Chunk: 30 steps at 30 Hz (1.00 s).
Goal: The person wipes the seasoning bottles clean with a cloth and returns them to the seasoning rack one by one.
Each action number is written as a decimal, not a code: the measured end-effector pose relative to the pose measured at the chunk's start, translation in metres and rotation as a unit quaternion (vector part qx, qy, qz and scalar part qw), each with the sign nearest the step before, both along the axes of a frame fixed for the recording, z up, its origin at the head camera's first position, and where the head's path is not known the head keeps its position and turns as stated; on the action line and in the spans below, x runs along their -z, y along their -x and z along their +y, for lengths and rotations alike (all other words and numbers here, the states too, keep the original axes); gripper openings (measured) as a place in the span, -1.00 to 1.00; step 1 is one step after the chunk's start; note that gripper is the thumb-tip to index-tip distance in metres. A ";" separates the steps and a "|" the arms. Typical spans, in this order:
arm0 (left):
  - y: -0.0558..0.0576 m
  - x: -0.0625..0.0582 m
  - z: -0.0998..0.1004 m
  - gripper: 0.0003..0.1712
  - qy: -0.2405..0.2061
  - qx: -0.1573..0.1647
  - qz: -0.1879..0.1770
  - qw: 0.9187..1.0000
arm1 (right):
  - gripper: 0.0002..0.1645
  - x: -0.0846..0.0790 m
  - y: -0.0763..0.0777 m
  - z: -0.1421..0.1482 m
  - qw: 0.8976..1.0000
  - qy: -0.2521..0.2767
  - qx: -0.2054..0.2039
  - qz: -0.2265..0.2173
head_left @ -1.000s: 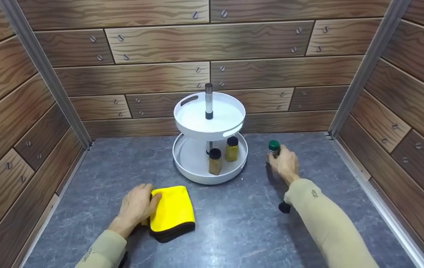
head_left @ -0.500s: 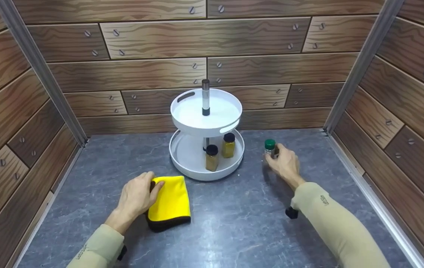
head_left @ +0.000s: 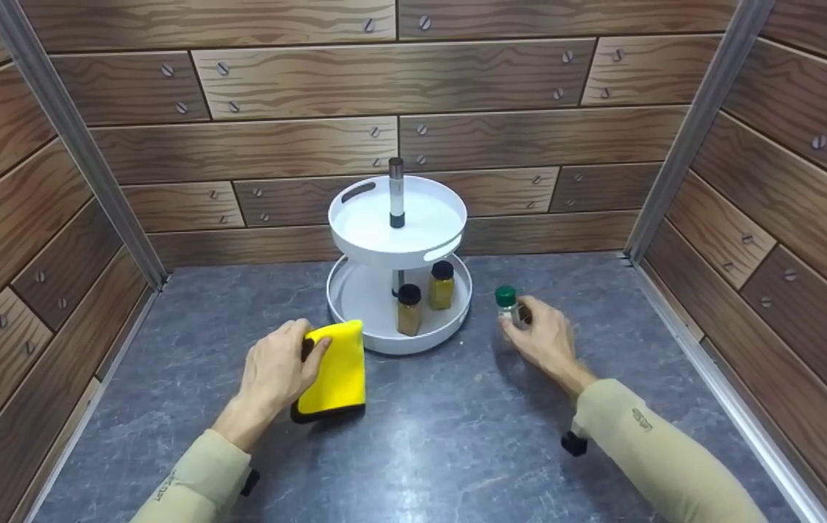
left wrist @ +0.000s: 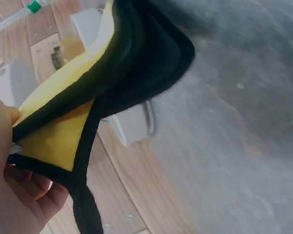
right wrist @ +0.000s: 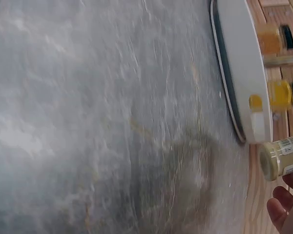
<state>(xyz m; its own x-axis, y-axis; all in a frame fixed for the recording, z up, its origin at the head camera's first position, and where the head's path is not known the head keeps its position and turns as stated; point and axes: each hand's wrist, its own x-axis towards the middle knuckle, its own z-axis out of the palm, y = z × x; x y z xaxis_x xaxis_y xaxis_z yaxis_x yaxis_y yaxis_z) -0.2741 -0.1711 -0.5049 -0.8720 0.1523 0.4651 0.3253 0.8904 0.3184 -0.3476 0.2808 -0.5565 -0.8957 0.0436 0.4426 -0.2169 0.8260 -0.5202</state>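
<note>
The left hand (head_left: 275, 367) grips a yellow cloth (head_left: 339, 369) with black edging, holding it above the counter (head_left: 413, 465) in front of the white two-tier stand (head_left: 373, 249). The right hand (head_left: 546, 338) pinches a green-capped jar (head_left: 507, 308) between thumb and fingers, clear of the counter, to the right of the stand. Two black-capped jars, one brownish (head_left: 409, 312), one yellow (head_left: 442, 288), stand upright on the lower tray (head_left: 359, 309).

there are three jars (head_left: 506, 305) (head_left: 409, 314) (head_left: 442, 289), two trays (head_left: 428, 218) (head_left: 362, 299) and one cloth (head_left: 342, 367).
</note>
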 end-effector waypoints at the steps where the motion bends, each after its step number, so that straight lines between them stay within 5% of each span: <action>1: 0.000 -0.002 0.002 -0.64 -0.007 0.002 0.009 1.000 | -0.55 0.000 -0.003 -0.003 1.000 0.001 -0.006 0.009; 15: -0.001 -0.021 0.046 -0.59 -0.070 0.001 0.070 0.995 | -0.56 -0.007 -0.044 -0.055 0.990 0.026 -0.117 0.076; 30: -0.005 -0.015 0.078 -0.66 -0.079 0.028 0.082 0.993 | -0.62 -0.001 -0.059 -0.078 0.957 -0.089 -0.207 0.182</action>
